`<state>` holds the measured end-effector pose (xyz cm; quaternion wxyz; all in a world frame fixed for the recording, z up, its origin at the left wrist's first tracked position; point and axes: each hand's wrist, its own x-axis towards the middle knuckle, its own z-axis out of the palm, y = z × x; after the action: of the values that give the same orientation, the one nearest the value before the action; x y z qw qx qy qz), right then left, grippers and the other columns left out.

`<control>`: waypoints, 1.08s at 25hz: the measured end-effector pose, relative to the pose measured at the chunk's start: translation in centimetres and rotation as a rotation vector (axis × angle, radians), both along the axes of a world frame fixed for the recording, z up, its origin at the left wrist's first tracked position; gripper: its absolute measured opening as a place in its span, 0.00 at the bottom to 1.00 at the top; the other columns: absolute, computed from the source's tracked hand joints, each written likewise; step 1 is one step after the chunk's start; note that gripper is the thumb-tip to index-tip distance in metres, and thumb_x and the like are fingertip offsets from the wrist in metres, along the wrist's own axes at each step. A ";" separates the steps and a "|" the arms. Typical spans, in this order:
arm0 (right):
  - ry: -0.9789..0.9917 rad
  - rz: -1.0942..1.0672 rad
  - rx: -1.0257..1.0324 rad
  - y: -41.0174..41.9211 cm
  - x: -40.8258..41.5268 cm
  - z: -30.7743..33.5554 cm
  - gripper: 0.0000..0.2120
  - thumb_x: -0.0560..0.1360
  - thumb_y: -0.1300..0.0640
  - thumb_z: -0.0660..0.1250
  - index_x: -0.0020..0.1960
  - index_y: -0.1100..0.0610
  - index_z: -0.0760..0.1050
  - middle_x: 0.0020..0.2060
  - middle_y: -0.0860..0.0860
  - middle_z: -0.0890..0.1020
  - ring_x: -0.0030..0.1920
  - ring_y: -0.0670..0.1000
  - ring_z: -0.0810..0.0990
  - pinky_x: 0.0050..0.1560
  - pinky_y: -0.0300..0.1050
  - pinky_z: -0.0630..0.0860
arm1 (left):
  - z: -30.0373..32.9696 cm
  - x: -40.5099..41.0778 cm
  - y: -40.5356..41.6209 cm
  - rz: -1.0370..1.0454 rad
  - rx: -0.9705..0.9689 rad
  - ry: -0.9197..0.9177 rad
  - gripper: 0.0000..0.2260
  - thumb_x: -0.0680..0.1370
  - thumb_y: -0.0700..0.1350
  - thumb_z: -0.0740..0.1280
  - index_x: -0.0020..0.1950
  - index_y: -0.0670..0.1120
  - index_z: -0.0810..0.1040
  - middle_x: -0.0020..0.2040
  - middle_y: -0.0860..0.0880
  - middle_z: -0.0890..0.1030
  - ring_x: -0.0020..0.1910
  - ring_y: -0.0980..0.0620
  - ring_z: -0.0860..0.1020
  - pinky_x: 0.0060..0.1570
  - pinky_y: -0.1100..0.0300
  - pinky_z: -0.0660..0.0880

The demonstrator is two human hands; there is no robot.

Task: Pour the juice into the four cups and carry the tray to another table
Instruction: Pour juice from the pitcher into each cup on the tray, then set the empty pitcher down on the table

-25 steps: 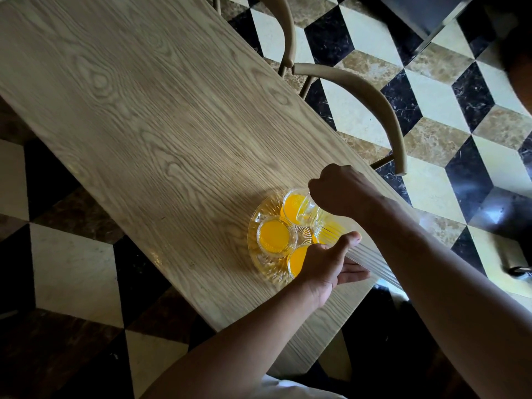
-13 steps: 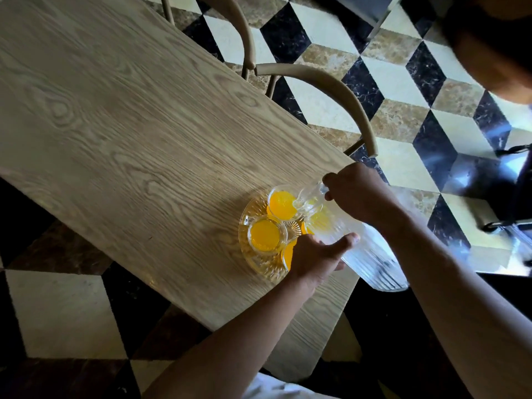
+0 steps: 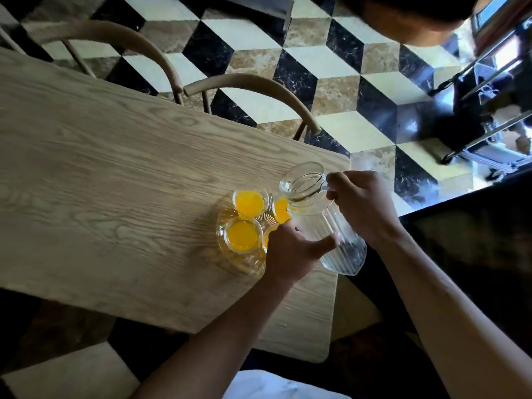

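Pouring looks finished, as I judge it. The pitcher [image 3: 325, 223] reads empty, clear ribbed glass with only a trace of yellow at the neck. My right hand [image 3: 361, 205] is wrapped around its handle, holding it roughly upright, mouth tipped slightly toward 10 o'clock.

Cups: three show orange juice plainly. One at 12 o'clock on the tray [image 3: 250, 202], one at 9 o'clock [image 3: 242, 235], one at 3 o'clock [image 3: 280, 210] partly behind the pitcher's neck. The fourth cup [image 3: 266, 240] sits at about 5 o'clock, mostly hidden under my left hand [image 3: 290, 254]; only a sliver of rim and orange shows.

The glass tray [image 3: 230, 257] rests on the wooden table [image 3: 115, 182], close to its 3 o'clock end.

Left hand: fingers spread wide, thumb out toward the pitcher's lower body, touching or nearly so. I cannot tell whether it grips the fourth cup or only steadies it.

Next move, in my judgement: set the pitcher down on bare table clear of the tray, then bring both hands to opposite rims, 3 and 9 o'clock, and lift level. The cups look full, so any tilt risks a spill.

Two chair backs [image 3: 253, 90] stand along the far edge at 12 o'clock.
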<state>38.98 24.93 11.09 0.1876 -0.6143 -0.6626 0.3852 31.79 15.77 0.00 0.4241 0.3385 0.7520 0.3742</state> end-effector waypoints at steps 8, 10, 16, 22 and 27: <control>0.414 -0.117 -0.079 -5.7 7.5 1.3 0.18 0.77 0.56 0.67 0.30 0.57 0.80 0.25 0.53 0.73 0.27 0.49 0.67 0.31 0.46 0.62 | 2.8 3.6 -3.8 -0.139 0.005 0.050 0.28 0.58 0.70 0.75 0.37 0.50 0.68 0.29 0.55 0.70 0.29 0.54 0.66 0.32 0.55 0.68; 0.472 -0.100 -0.082 -7.9 9.2 1.4 0.17 0.79 0.59 0.66 0.32 0.61 0.79 0.25 0.53 0.73 0.27 0.48 0.67 0.30 0.45 0.63 | 3.1 4.6 -5.8 -0.152 -0.002 0.075 0.25 0.63 0.64 0.80 0.38 0.51 0.69 0.30 0.56 0.72 0.28 0.55 0.68 0.31 0.59 0.69; 0.612 -0.021 -0.156 -14.0 10.2 -0.6 0.16 0.75 0.53 0.66 0.30 0.55 0.81 0.30 0.61 0.74 0.28 0.51 0.68 0.31 0.46 0.64 | 3.5 4.2 -12.8 -0.108 -0.059 0.175 0.26 0.63 0.64 0.81 0.41 0.50 0.71 0.35 0.54 0.75 0.34 0.52 0.71 0.43 0.46 0.79; 0.587 0.171 -0.159 -18.4 5.0 -2.0 0.17 0.78 0.50 0.65 0.34 0.57 0.80 0.24 0.51 0.75 0.28 0.50 0.71 0.33 0.46 0.65 | 3.4 -1.2 -18.5 0.015 -0.067 0.244 0.25 0.66 0.57 0.84 0.37 0.52 0.67 0.29 0.55 0.72 0.29 0.57 0.70 0.35 0.57 0.69; 0.539 0.298 -0.143 -19.2 -1.7 -3.9 0.20 0.82 0.48 0.62 0.41 0.62 0.80 0.27 0.50 0.79 0.31 0.48 0.73 0.37 0.49 0.68 | 2.2 -8.8 -19.9 0.039 -0.050 0.249 0.26 0.66 0.56 0.85 0.36 0.53 0.66 0.28 0.45 0.72 0.37 0.49 0.74 0.34 0.61 0.67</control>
<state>37.24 5.68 7.16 0.2541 -0.3980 -0.6429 0.6031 22.98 -4.17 2.17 0.3283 0.3571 0.8144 0.3184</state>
